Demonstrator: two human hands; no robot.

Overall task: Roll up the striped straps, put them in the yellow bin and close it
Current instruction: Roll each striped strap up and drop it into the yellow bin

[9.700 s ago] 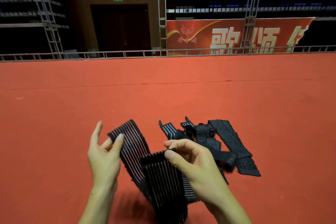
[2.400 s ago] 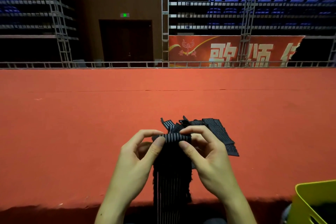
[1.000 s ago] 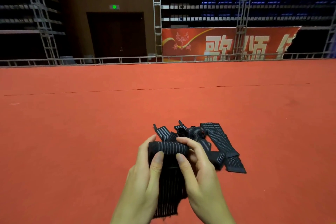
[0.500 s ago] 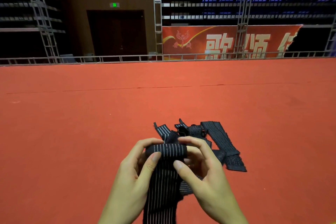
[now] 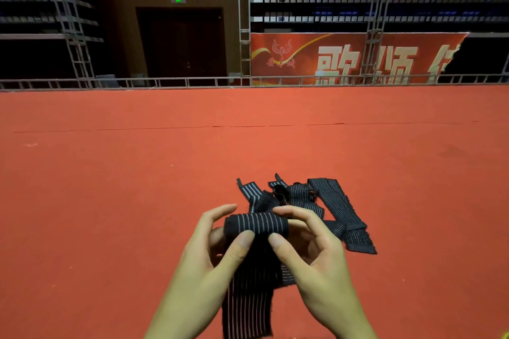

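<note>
My left hand (image 5: 209, 259) and right hand (image 5: 316, 253) pinch a black white-striped elastic strap (image 5: 254, 228), palms facing, thumbs beneath its roll; its tail hangs toward me. More black striped straps (image 5: 325, 201) lie heaped just beyond on red carpet (image 5: 110, 201).
</note>
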